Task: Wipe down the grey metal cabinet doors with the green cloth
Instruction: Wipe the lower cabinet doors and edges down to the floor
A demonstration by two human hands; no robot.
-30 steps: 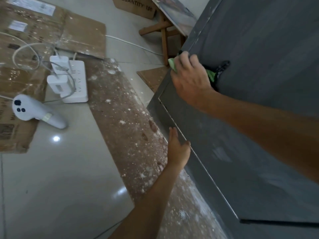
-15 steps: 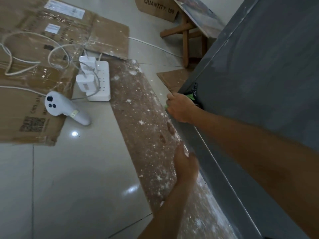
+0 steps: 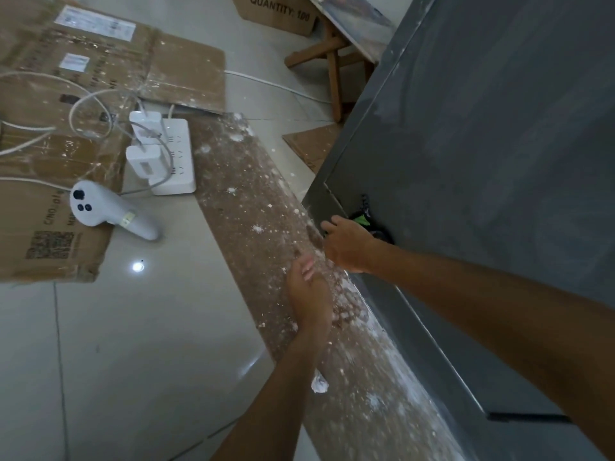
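Observation:
The grey metal cabinet door (image 3: 482,134) fills the right side of the head view, its bottom edge running diagonally above the floor. My right hand (image 3: 347,242) is at the door's lower corner, gripping the green cloth (image 3: 362,219); only a small bright green bit shows behind the knuckles, next to a dark part. My left hand (image 3: 311,294) hovers just below, fingers loosely curled and holding nothing, over the paint-spattered brown strip (image 3: 253,207) along the cabinet's foot.
On the glossy tile floor lie flattened cardboard (image 3: 83,94), a white power strip (image 3: 169,158) with chargers and cables, and a white controller (image 3: 106,211). A wooden stool (image 3: 329,58) and a cardboard box (image 3: 279,11) stand at the back.
My right hand with the cloth has slid down the door from mid-height to its lower corner. My left hand has come off the door's edge and now hangs over the brown strip.

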